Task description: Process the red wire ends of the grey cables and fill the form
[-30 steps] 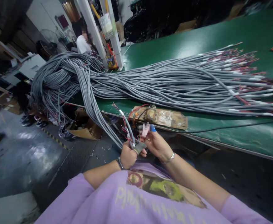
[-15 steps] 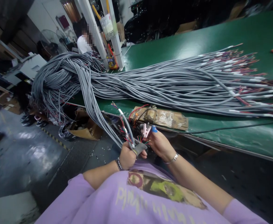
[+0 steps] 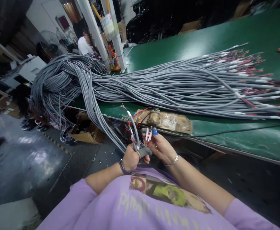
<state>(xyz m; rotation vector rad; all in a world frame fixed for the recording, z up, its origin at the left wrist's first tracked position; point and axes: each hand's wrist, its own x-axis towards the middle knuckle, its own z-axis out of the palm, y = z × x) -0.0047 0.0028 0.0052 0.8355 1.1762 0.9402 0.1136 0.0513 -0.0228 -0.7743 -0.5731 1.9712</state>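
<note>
My left hand is closed round a few grey cables whose stripped ends fan into thin coloured wires. A grey sleeve covers its thumb. My right hand sits just right of it, fingers curled, pinching a small pink clip-like tool against the coloured wire ends; a blue cap covers one fingertip. Both hands hover in front of my chest, below the edge of the green table.
A big bundle of grey cables lies across the green table and spills off its left end toward the floor. A worn brown block rests near the table edge. A cardboard box stands below. Another person is far off.
The cable ends in my left hand have shifted slightly right and upright. My right hand has moved a little closer to them with the pink tool.
</note>
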